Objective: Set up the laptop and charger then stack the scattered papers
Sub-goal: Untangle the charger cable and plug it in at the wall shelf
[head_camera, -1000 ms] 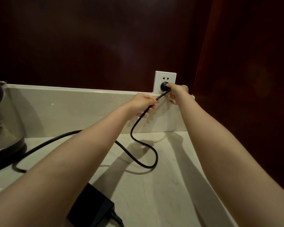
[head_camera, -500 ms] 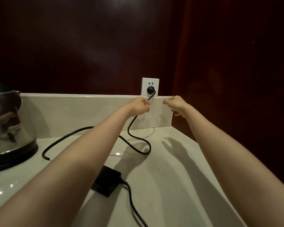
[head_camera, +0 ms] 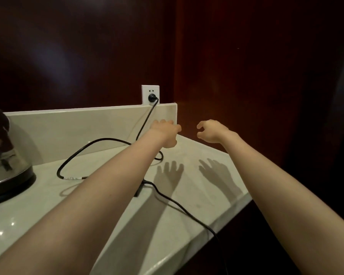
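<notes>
Left grip (head_camera: 165,133), right grip (head_camera: 212,131) hang loose below the plug (head_camera: 152,97).

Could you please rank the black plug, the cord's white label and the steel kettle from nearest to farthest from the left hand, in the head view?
From the left hand:
1. Black round plug, in the wall socket above.
2. White label on the black cord, lower left.
3. Shiny steel kettle, far left.
</notes>
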